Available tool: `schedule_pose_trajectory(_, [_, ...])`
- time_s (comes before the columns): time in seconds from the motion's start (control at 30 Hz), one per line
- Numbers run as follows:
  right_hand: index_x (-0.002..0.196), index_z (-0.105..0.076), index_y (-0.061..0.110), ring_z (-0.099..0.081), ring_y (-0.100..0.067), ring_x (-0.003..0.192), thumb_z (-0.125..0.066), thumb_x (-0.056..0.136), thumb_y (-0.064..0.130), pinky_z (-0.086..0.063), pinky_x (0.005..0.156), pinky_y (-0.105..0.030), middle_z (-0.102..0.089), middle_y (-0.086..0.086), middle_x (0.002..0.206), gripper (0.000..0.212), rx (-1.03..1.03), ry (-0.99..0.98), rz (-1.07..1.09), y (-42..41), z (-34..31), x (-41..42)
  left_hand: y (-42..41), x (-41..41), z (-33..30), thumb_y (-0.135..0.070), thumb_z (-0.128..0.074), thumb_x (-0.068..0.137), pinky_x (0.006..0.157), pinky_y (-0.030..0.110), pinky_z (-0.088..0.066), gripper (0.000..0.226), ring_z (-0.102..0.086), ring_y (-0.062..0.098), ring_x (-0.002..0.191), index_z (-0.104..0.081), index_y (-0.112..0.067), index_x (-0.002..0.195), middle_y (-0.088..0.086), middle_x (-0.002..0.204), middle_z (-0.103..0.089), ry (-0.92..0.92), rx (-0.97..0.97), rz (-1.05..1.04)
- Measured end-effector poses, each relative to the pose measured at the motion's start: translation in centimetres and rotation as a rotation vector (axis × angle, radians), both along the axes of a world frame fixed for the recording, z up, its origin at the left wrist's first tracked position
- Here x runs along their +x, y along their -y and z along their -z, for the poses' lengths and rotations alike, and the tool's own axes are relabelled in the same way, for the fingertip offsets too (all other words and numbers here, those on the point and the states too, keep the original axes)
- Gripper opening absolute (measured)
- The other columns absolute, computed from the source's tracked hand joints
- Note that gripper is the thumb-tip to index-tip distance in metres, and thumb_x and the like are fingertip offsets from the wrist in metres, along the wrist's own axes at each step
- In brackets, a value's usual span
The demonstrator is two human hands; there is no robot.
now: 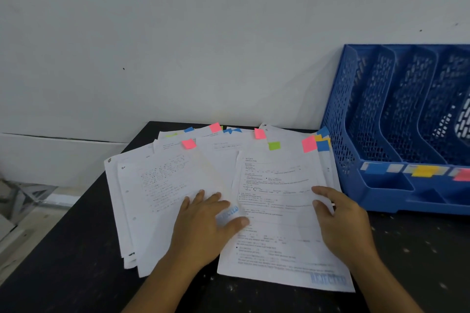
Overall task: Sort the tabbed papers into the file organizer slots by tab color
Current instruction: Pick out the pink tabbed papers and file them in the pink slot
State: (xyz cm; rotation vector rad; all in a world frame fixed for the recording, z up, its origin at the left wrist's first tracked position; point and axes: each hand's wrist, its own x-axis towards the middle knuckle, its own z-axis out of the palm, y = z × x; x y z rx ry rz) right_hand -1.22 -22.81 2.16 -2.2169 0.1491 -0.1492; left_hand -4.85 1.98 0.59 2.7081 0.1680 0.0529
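Observation:
A loose spread of white printed papers (178, 178) lies on the black table, with pink (188, 144), green (274, 145), blue (322, 146) and yellow tabs along the far edges. My left hand (206, 223) rests flat on the left sheets, fingers straight. My right hand (343, 223) lies on the right edge of the top sheet (277, 211), which bears a pink tab (309, 144); whether the fingers curl under the edge is unclear. The blue mesh file organizer (396, 134) stands to the right, its slots labelled blue (376, 168), yellow (424, 171) and pink (463, 175).
The black table (76, 262) ends at its left edge, with floor and a metal frame (25, 198) beyond. A white wall rises right behind the papers and organizer. The organizer's visible slots hold no papers.

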Motion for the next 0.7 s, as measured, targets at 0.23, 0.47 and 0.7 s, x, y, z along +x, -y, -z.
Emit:
schedule_pose_trajectory(0.23, [0.125, -0.063, 0.023, -0.050, -0.011, 0.108, -0.060, 0.094, 0.016, -0.045, 0.098, -0.031, -0.059, -0.001, 0.128, 0.032, -0.005, 0.010, -0.010, -0.1, -0.2, -0.1, 1.9, 0.4, 0.6, -0.046, -0.055, 0.091, 0.115, 0.035, -0.012, 0.026, -0.057, 0.018, 0.119, -0.069, -0.027, 0.103, -0.012, 0.112, -0.069, 0.271, 0.017, -0.015])
schedule_pose_trajectory(0.47, [0.119, -0.068, 0.022, -0.054, -0.005, 0.100, -0.056, 0.096, 0.032, -0.044, 0.087, -0.022, -0.065, 0.009, 0.115, 0.028, 0.102, -0.020, -0.052, -1.0, -0.3, -0.1, 4.5, -0.8, -0.6, -0.037, -0.053, 0.091, 0.098, 0.030, -0.050, 0.033, -0.061, -0.001, 0.105, -0.068, -0.019, 0.115, -0.017, 0.112, -0.065, 0.603, -0.369, 0.131])
schedule_pose_trajectory(0.7, [0.085, -0.075, 0.024, -0.065, -0.007, 0.081, -0.052, 0.090, 0.056, -0.054, 0.071, -0.029, -0.072, 0.014, 0.076, 0.040, 0.483, -0.259, -0.102, -1.6, -1.6, -0.5, 7.8, -2.3, 0.4, -0.029, -0.058, 0.092, 0.101, 0.019, -0.044, 0.018, -0.060, -0.004, 0.107, -0.069, -0.020, 0.102, -0.013, 0.113, -0.069, 0.565, -0.357, 0.396])
